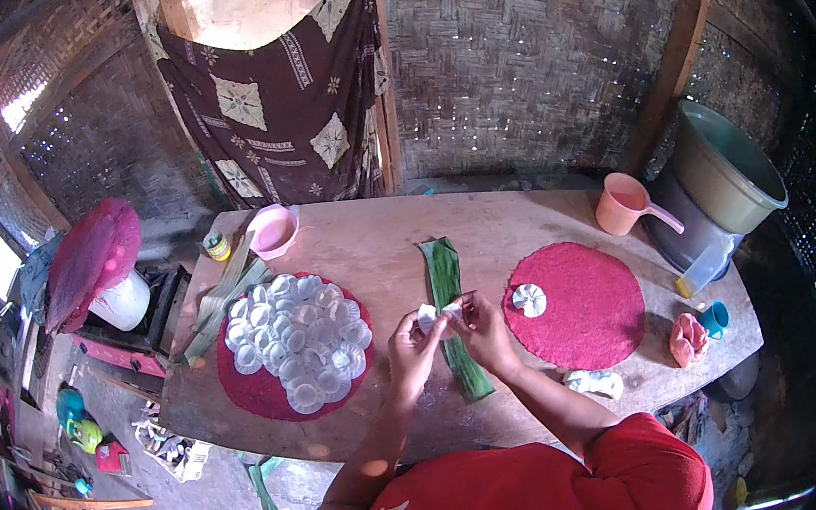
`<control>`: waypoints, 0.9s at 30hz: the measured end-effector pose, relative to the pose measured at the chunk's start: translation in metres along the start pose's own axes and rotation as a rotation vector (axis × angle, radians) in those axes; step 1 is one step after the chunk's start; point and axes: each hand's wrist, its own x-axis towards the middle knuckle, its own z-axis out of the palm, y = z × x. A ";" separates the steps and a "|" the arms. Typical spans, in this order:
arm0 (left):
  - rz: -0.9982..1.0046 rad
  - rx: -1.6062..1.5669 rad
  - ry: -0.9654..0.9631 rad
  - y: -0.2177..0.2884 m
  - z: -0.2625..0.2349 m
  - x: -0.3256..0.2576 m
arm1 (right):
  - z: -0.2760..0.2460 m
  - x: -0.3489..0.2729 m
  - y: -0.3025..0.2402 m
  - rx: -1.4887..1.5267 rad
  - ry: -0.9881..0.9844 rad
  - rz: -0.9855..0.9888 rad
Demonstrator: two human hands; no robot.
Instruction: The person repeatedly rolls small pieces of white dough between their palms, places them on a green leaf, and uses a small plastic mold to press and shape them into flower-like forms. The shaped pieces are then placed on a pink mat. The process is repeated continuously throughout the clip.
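Observation:
Over a long green leaf strip (465, 364) at the middle of the table, my two hands meet. My left hand (412, 357) pinches a small white cup-like piece (427, 319). Close against it, the fingertips of my right hand (487, 335) grip another white piece (452, 316); its exact shape is too small to make out. On the left, a round red mat (243, 400) bears a heap of small white cups (295, 340). A second round red mat (585, 310) lies to the right, with one white flower-shaped piece (529, 301) near its left edge.
A pink bowl (275, 232), a small yellow jar (217, 246) and pale dried leaves (223, 306) occupy the table's far left. An orange dipper (623, 203) stands far right, near a large tub (727, 158). A blue cup (714, 320), a pink bundle (688, 340) and a white cloth (594, 383) lie nearer.

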 end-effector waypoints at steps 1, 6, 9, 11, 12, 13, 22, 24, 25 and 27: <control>0.090 0.102 0.008 0.004 0.002 0.000 | -0.001 -0.004 -0.008 -0.305 0.038 -0.179; 0.186 0.177 -0.077 0.019 0.003 0.000 | -0.013 -0.009 -0.052 -0.845 -0.025 -0.710; 0.383 0.527 -0.144 0.029 -0.004 0.000 | -0.019 -0.007 -0.068 -0.920 -0.121 -0.751; 0.458 0.684 -0.188 0.032 -0.008 0.001 | -0.022 -0.005 -0.072 -0.953 -0.126 -0.817; 0.455 0.692 -0.209 0.032 -0.009 0.000 | -0.024 -0.004 -0.073 -0.966 -0.137 -0.850; 0.465 0.682 -0.207 0.031 -0.009 -0.001 | -0.025 -0.002 -0.072 -0.822 -0.166 -0.720; -0.352 -0.718 -0.227 -0.018 0.005 -0.016 | -0.027 0.003 -0.066 -0.590 -0.168 -0.245; -0.392 -0.775 -0.190 -0.023 0.006 -0.018 | -0.024 -0.001 -0.070 -0.616 -0.165 -0.308; -0.416 -0.801 -0.164 -0.024 0.007 -0.018 | -0.023 -0.004 -0.073 -0.640 -0.152 -0.321; -0.427 -0.836 -0.139 -0.024 0.008 -0.018 | -0.021 -0.013 -0.079 -0.847 -0.032 -0.544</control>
